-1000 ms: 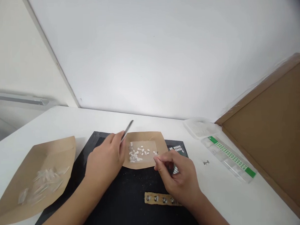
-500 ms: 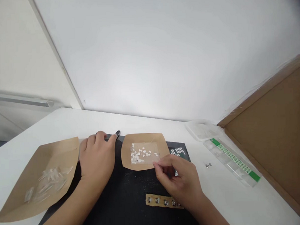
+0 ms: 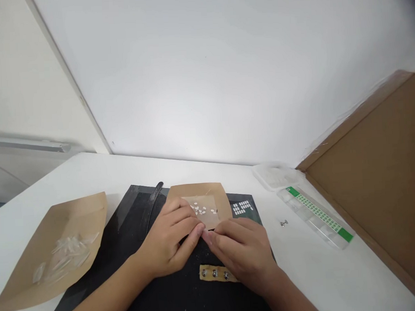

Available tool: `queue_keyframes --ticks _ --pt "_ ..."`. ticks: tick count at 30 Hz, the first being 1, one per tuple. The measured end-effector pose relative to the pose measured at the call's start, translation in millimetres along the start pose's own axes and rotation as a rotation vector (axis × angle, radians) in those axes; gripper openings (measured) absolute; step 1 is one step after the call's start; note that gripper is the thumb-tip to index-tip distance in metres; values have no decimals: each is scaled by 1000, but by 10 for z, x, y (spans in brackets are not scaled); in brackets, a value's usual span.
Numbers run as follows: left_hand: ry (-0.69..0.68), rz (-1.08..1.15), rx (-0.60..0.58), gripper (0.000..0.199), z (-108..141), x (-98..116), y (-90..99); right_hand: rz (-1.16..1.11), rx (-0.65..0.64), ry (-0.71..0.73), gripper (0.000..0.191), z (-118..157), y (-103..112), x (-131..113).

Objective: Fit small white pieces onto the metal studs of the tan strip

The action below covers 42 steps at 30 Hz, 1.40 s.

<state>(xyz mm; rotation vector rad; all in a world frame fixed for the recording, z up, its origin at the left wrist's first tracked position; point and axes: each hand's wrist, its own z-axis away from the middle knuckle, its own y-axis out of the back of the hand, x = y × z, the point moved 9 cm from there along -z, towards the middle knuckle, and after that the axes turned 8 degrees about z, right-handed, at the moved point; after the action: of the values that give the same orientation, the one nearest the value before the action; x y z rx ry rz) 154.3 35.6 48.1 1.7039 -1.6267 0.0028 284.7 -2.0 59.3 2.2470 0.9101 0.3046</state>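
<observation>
My left hand (image 3: 175, 237) and my right hand (image 3: 241, 248) meet at their fingertips over the black mat (image 3: 179, 294). Both hands are closed in a pinch, and whatever lies between the fingertips is too small to make out. Just beyond them is a brown paper tray (image 3: 225, 203) with small white oval pieces (image 3: 203, 209), partly covered by my left hand. Below my right hand lies a tan strip (image 3: 210, 278) with shiny metal studs, its right end hidden.
At the left, a larger brown tray (image 3: 75, 214) holds clear plastic pieces (image 3: 70, 255). A black tool (image 3: 153, 203) lies on the mat. White ovals (image 3: 242, 206) sit on a dark green sheet. Rightward are small metal parts (image 3: 284, 223), a clear compartment box (image 3: 320, 217) and cardboard (image 3: 373, 166).
My left hand has left the black tool and moved right to meet my right hand. My right hand has shifted slightly left and down, off the small tray's edge. The view has shifted slightly.
</observation>
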Motion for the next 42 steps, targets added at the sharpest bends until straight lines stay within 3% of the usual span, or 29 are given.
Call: queue_keyframes --ticks 3,7,16,20,29,36,42 --pt "96 212 1 28 18 -97 -18 61 -40 41 23 8 2 -37" --pt "152 340 63 7 27 -158 -3 148 -32 102 23 -5 70 -88" --pt "360 701 24 12 89 -291 -195 157 -38 132 19 25 104 -88" --pt "374 708 -12 13 102 -319 -225 67 -39 86 12 90 75 -1" --pt "434 658 -93 14 103 -341 -267 -93 -12 -119 20 149 -31 196" --pt "447 587 -183 20 76 -327 -286 -189 -158 -86 23 130 -71 198" --pt "482 584 -201 25 88 -340 -279 -122 -131 -42 27 136 -5 166"
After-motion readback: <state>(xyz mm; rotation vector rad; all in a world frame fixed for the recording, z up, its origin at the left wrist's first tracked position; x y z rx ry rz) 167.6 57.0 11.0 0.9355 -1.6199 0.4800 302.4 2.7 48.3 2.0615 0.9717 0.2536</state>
